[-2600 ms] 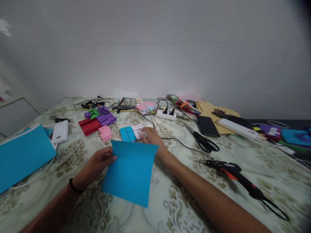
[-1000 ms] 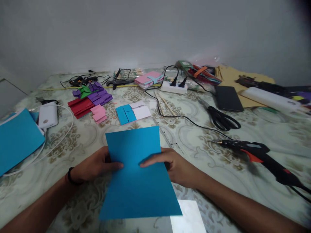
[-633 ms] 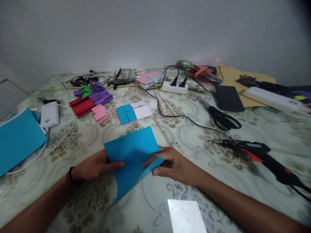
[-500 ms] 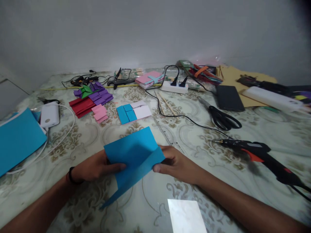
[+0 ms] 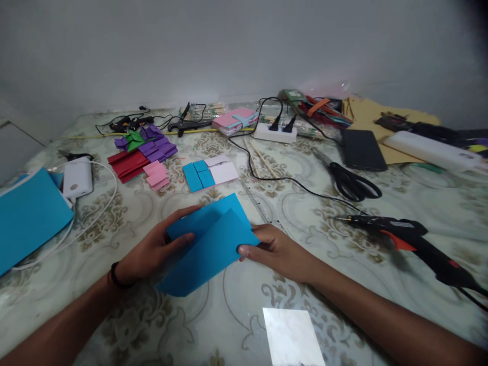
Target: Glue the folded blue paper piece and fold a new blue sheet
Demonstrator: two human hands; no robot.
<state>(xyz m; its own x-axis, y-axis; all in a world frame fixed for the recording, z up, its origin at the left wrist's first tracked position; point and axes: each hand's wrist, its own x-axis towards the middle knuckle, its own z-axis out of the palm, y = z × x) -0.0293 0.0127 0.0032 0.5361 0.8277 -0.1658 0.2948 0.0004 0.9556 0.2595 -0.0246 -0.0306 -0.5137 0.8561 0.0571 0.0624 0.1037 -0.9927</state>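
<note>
A sheet of blue paper (image 5: 213,244), bent over on itself, is held between my two hands above the table. My left hand (image 5: 162,244) grips its left side, thumb on the near face and fingers behind. At the right edge, my right hand (image 5: 272,251) pinches a corner with the thumb in front; its other fingers are partly hidden behind the paper. A white paper piece (image 5: 293,335) lies on the table close to me. Beyond the blue sheet lie folded blue pieces (image 5: 198,175) and folded white pieces (image 5: 223,170).
To the left are blue sheets (image 5: 30,218) and a white power bank (image 5: 78,177) with a cable. Folded red paper (image 5: 127,165) lies farther back. On the right are black scissors (image 5: 348,180), a glue gun (image 5: 415,239) and a black phone (image 5: 363,149). A power strip (image 5: 274,133) stands behind.
The near flap of the blue paper has been lifted and folded up over the sheet. My left fingers have moved up along its far left edge.
</note>
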